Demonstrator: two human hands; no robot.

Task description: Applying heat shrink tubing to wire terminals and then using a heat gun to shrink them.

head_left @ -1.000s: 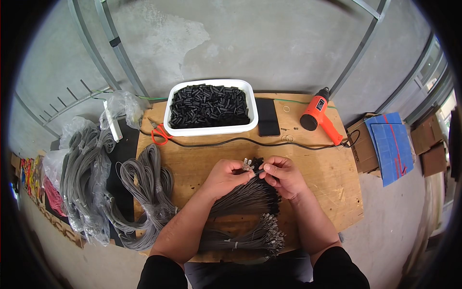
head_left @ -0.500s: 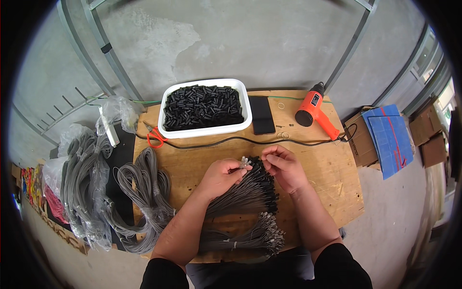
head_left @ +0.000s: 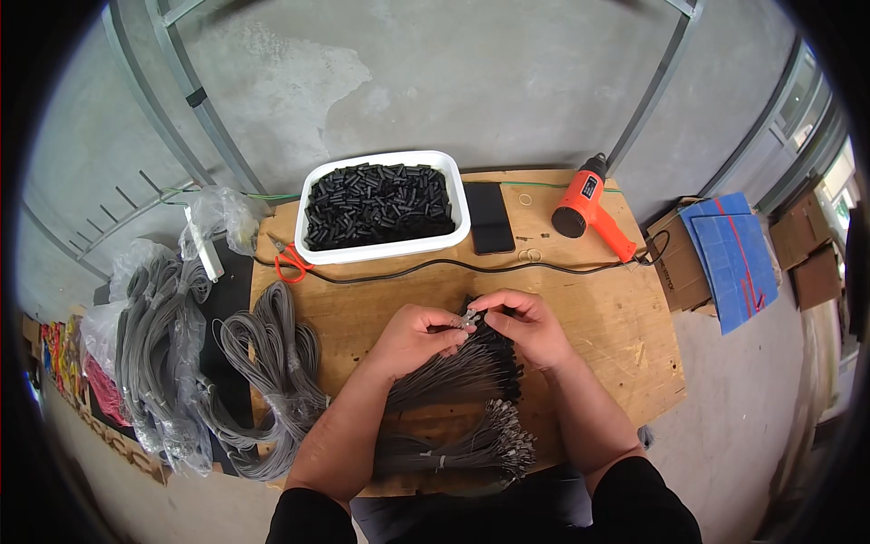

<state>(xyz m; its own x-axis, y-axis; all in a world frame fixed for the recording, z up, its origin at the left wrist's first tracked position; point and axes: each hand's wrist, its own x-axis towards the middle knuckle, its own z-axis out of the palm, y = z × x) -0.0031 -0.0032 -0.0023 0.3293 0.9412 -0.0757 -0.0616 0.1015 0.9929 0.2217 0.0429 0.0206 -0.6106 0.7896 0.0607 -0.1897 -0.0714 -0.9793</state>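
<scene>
Head view, left to right: coiled grey cables (head_left: 272, 340); white tub (head_left: 385, 252) of black sleeves (head_left: 379, 204); left hand (head_left: 417, 342) pinching silver terminals (head_left: 468, 320) above the dark-tipped bundle (head_left: 462, 367); nearer bundle (head_left: 426, 451), ends bare; right hand (head_left: 526, 328), fingertips narrowed at those terminals, its hold indeterminable. Sleeving appears partly done; bare ends remain.

The left hand (head_left: 419, 337) pinched metal terminals (head_left: 468, 318) beside the right hand (head_left: 530, 330), above grey wires (head_left: 450, 374); a white tub (head_left: 390, 251) of black tubes (head_left: 376, 207) stood on the far side.
</scene>
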